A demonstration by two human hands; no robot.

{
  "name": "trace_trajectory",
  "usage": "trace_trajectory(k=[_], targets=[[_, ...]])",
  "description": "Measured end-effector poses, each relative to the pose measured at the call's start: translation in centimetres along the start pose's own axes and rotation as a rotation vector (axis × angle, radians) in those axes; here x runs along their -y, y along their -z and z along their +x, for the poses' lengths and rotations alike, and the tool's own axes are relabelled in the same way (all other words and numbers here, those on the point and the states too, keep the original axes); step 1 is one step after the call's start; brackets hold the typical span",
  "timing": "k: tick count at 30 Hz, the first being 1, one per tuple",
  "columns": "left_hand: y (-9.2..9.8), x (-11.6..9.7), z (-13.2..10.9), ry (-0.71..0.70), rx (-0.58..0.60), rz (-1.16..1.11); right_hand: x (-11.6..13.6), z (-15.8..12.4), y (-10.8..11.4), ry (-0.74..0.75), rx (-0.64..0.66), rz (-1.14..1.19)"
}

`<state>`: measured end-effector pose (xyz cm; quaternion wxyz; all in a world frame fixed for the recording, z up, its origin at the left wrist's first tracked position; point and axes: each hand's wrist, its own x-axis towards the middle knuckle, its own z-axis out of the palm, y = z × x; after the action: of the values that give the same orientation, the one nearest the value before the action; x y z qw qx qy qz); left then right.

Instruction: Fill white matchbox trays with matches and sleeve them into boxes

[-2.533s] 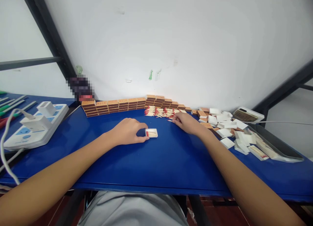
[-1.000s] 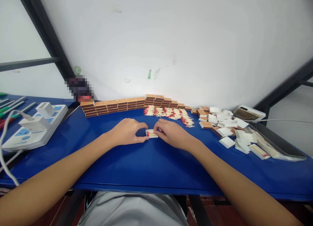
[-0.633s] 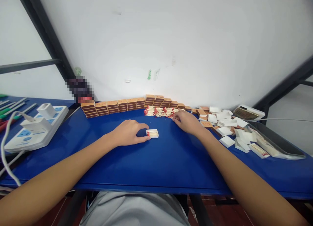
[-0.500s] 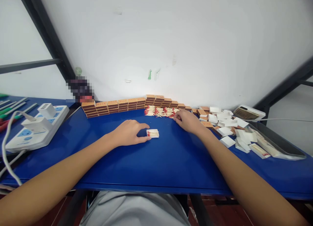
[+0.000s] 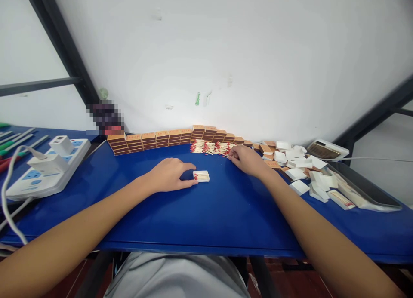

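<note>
My left hand [image 5: 171,174] rests on the blue table, thumb and index finger curved round the left end of a small white matchbox tray [image 5: 203,176]. A few red-headed matches lie inside that tray. My right hand [image 5: 245,158] is at the right end of a loose pile of matches [image 5: 209,148]. Its thumb and fingertips are pinched together, with the tip of a match just showing at them; the palm hides part of the pile.
Stacked brown matchboxes [image 5: 149,139] line the wall behind. White trays and brown sleeves [image 5: 300,162] lie jumbled at right, near a filled tray [image 5: 341,200], a phone-like object [image 5: 328,149] and a dark pouch [image 5: 371,190]. A power strip [image 5: 51,175] with cables stands left.
Both hands stay almost where they were. The right fingertips have drawn very slightly toward me at the pile's edge, and the view has shifted a little.
</note>
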<state>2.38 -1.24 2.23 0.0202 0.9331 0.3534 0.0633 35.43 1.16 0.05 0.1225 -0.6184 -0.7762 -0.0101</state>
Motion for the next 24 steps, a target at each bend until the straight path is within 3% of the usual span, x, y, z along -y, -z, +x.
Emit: trace_trajectory(k=[24], targets=[[0.17, 0.04, 0.11, -0.021, 0.0, -0.021, -0.21, 0.09, -0.07, 0.033, -0.006, -0.032]])
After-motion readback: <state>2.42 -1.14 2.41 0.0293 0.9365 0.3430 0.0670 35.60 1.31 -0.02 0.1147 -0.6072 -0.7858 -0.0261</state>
